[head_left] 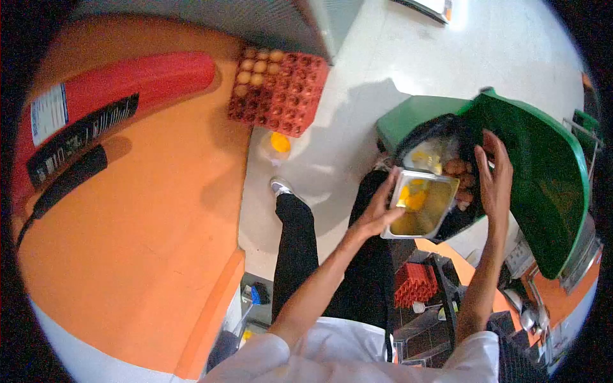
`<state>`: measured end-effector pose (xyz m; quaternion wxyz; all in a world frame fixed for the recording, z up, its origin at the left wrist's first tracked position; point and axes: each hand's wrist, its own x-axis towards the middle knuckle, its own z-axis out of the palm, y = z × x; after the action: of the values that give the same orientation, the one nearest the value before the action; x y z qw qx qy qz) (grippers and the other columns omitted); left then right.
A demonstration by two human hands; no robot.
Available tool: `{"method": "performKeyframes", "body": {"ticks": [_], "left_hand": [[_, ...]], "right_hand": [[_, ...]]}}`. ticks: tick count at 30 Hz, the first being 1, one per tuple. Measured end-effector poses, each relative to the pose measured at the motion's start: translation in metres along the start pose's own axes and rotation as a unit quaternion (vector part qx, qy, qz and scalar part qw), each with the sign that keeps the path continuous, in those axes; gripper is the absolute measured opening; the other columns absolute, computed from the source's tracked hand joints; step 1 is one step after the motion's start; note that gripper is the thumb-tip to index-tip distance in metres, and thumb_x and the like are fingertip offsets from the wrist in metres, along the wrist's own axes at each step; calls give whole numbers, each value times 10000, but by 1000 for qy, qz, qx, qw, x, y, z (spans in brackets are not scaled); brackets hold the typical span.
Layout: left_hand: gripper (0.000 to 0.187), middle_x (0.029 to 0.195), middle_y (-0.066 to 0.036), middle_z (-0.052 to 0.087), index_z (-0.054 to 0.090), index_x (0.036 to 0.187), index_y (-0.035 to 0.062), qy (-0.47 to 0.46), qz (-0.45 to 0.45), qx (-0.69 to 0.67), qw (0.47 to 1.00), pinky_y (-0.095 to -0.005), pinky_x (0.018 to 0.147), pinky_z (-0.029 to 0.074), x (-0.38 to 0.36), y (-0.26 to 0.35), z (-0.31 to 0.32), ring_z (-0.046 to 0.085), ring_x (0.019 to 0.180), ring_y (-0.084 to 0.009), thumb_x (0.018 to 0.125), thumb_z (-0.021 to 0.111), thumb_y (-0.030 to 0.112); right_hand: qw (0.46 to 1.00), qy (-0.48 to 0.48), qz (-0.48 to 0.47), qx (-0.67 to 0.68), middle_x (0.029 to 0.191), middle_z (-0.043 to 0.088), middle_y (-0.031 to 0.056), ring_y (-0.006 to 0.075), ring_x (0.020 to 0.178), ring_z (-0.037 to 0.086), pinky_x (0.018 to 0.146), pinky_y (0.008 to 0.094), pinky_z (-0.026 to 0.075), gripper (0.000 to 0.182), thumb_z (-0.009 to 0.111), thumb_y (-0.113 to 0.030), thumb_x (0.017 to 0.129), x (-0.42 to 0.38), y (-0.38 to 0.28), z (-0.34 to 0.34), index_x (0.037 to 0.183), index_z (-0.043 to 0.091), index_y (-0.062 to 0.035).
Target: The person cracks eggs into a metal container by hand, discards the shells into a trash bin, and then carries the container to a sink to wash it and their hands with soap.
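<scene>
My left hand (pixel 380 210) grips the side of a metal pan (pixel 440 207), thumb over its rim. Yellow egg yolks (pixel 415 195) in liquid lie inside it. The pan is held over the near edge of a green bin (pixel 408 112) lined with a black bag. Eggshells (pixel 456 169) and a pale, wet-looking mass with yellow (pixel 424 158) show in the bin. Above the bin's opening, beside its raised green lid (pixel 543 172), my right hand (pixel 495 172) has its fingers extended and apart. Nothing is visible in it.
A stack of red egg trays (pixel 278 118), with several brown eggs (pixel 258 67), stands at the orange surface's edge. An orange-yellow patch (pixel 280 143) lies near my shoe. A red cylinder (pixel 159 80) is at left. More red trays (pixel 415 284) and metal utensils (pixel 529 318) lie lower right.
</scene>
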<state>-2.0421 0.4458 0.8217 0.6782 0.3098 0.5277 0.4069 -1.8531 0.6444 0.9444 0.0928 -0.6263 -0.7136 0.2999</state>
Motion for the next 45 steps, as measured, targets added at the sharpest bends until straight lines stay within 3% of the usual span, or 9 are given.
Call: {"method": "performKeyframes", "body": {"ticks": [5, 9, 12, 16, 20, 30, 34, 39, 45], "left_hand": [[1000, 1626, -182, 179, 91, 1576, 24, -12, 5, -103, 995, -384, 1224, 135, -11, -24, -9, 158, 1510, -270, 783, 695, 97], [921, 1592, -182, 237, 166, 1548, 14, 6, 34, -181, 983, -392, 1214, 164, -12, -34, -10, 204, 1488, -282, 807, 702, 119], [868, 1567, -187, 271, 210, 1526, 18, -6, 45, -206, 978, -403, 1205, 182, -14, -39, -21, 230, 1470, -296, 819, 700, 133], [799, 1534, -193, 317, 269, 1496, 23, -27, 49, -233, 971, -419, 1193, 206, -23, -43, -34, 265, 1445, -314, 834, 698, 152], [732, 1501, -200, 363, 328, 1467, 28, -27, 42, -260, 964, -435, 1181, 230, -23, -45, -46, 300, 1421, -333, 850, 695, 170], [646, 1380, -214, 479, 404, 1430, 33, 53, 122, -118, 984, -446, 1132, 306, 7, -16, -46, 406, 1332, -358, 868, 687, 182], [871, 1482, -219, 355, 229, 1534, 16, 17, 100, -225, 969, -415, 1166, 264, 28, -17, -30, 339, 1395, -337, 821, 700, 187], [1003, 1623, -208, 181, 85, 1577, 21, -57, 27, -26, 998, -400, 1218, 153, 37, 15, -50, 175, 1505, -297, 776, 670, 170], [935, 1579, -251, 273, 133, 1555, -36, -101, -32, 1, 994, -373, 1197, 212, 58, 14, -41, 279, 1469, -316, 788, 629, 166]], "right_hand": [[932, -114, -342, -14, 1160, 624, 208, 391, 955, 651, 834, 478, 539, 308, 634, -154, 898, 62, -173, 143, 1166, 611, -5], [892, -265, -330, -159, 1123, 628, 206, 407, 1043, 613, 914, 479, 507, 340, 608, -85, 859, 118, -258, 328, 1192, 596, -17], [840, -77, -531, -74, 1120, 635, 187, 381, 1001, 649, 868, 482, 541, 334, 586, -69, 848, 142, -280, 449, 1180, 617, -53], [794, -151, -464, -363, 1155, 614, 149, 274, 955, 687, 740, 391, 590, 342, 597, -115, 843, 154, -320, 536, 1181, 643, -116], [804, -141, -476, -329, 1142, 621, 144, 267, 954, 682, 756, 393, 581, 320, 586, -157, 866, 161, -317, 568, 1180, 639, -114], [934, -240, -251, 80, 1099, 644, 126, 243, 951, 665, 808, 402, 549, 307, 549, -298, 945, 155, -296, 415, 1173, 628, -109], [744, -420, 12, 519, 1147, 645, 108, 181, 954, 655, 776, 290, 556, 469, 569, -340, 957, 118, -238, 272, 1304, 533, -26], [737, -270, 50, 617, 1169, 636, 170, 292, 989, 666, 802, 361, 556, 518, 544, -314, 934, 59, -120, 103, 1357, 467, -27], [837, 105, 176, 507, 1054, 569, 103, 162, 803, 560, 685, 259, 457, 408, 590, -261, 954, -55, 5, 28, 1306, 456, -104]]}}
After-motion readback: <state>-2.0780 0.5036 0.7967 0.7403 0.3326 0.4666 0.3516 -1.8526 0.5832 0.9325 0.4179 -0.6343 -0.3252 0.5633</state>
